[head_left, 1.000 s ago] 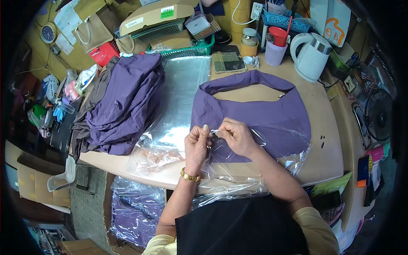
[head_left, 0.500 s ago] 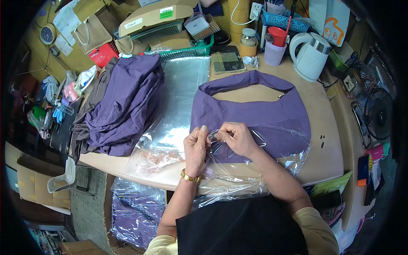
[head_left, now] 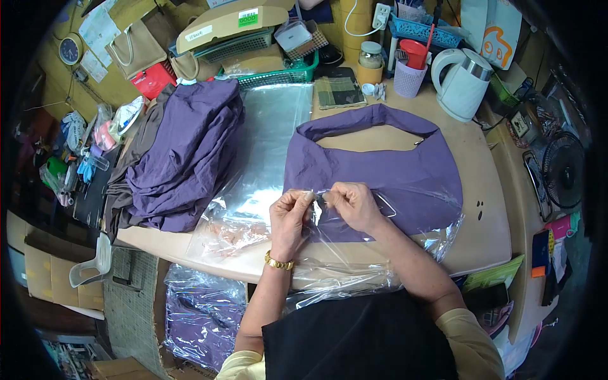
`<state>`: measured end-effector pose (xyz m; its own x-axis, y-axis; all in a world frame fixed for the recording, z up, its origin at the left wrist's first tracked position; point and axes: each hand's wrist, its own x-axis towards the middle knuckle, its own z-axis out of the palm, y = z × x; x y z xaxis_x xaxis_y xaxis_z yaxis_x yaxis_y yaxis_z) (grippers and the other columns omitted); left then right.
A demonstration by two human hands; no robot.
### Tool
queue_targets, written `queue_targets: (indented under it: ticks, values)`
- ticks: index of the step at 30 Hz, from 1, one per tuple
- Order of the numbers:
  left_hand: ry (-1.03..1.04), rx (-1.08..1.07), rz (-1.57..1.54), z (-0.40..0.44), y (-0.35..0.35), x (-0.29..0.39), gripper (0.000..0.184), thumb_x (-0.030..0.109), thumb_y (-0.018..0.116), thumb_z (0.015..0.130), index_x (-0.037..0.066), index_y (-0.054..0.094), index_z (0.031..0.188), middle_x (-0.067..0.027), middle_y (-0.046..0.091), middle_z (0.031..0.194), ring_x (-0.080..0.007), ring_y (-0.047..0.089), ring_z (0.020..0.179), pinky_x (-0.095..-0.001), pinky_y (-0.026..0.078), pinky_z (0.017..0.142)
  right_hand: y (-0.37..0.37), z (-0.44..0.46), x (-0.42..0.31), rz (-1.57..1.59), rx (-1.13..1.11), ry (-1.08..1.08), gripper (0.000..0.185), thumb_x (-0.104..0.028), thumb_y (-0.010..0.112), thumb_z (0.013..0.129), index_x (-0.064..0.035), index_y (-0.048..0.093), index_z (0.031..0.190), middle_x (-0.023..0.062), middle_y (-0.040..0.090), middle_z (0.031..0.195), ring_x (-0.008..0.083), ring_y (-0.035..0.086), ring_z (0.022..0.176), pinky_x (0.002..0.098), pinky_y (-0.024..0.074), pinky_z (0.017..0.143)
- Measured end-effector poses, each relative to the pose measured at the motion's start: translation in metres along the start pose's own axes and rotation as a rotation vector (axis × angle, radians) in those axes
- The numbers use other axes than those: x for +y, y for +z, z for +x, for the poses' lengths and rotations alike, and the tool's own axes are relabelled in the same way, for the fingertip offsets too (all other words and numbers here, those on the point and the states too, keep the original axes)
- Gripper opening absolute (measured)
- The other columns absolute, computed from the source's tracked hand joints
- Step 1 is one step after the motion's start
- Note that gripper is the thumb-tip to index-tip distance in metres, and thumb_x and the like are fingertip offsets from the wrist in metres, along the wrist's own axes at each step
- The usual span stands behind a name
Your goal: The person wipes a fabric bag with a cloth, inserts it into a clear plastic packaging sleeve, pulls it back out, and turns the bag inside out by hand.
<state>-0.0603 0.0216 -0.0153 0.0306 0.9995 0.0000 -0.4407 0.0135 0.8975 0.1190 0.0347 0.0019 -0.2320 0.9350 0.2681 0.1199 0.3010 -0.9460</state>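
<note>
A purple bag with a wide shoulder strap lies flat on the table. Clear plastic covers its lower part and hangs over the table's front edge. My left hand, a gold watch on its wrist, pinches the plastic's edge near the bag's lower left. Close to its right, my right hand is closed on the same plastic, over the bag. Left of the bag lies a stack of clear plastic sleeves, and beyond that a heap of purple fabric.
A white kettle, a lilac cup, a jar and a dark booklet stand or lie at the back. Behind the sleeves is a green basket. Plastic-wrapped purple items sit in a box below the table.
My left hand has shifted slightly left, and the gap between my hands has widened a little, with plastic between them. The bag has not moved.
</note>
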Motion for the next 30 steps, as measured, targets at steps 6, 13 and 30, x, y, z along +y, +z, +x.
queue_targets:
  ticks: [6,13,30]
  values:
    - [0.053,0.069,0.033,-0.002,0.019,0.011,0.012,0.002,0.074,0.088,0.002,0.071,0.100,-0.0043,0.072,0.091,-0.0069,0.060,0.075,-0.0193,0.049,0.071,-0.003,0.004,-0.013,0.050,-0.030,0.088,0.013,-0.003,0.074,0.087,-0.0029,0.062,0.085,-0.0041,0.057,0.072,0.0008,0.044,0.060,0.0203,0.0365,0.052]
    - [-0.022,0.008,0.126,0.002,-0.004,-0.006,0.009,0.010,0.072,0.091,0.003,0.072,0.095,-0.0035,0.071,0.087,-0.0061,0.058,0.072,-0.0199,0.047,0.069,-0.003,0.003,0.004,0.011,-0.030,-0.009,0.011,-0.005,0.072,0.088,-0.0006,0.062,0.085,0.0041,0.067,0.074,0.0074,0.059,0.065,0.0261,0.0471,0.058]
    - [-0.048,-0.083,0.011,-0.005,0.022,0.012,0.021,0.022,0.068,0.097,0.009,0.059,0.083,0.0058,0.055,0.069,-0.0008,0.043,0.058,-0.0170,0.034,0.053,0.001,0.011,0.006,-0.236,0.222,-0.508,0.021,-0.011,0.062,0.097,0.0014,0.067,0.081,0.0060,0.064,0.074,0.0102,0.060,0.069,0.0265,0.0473,0.061]
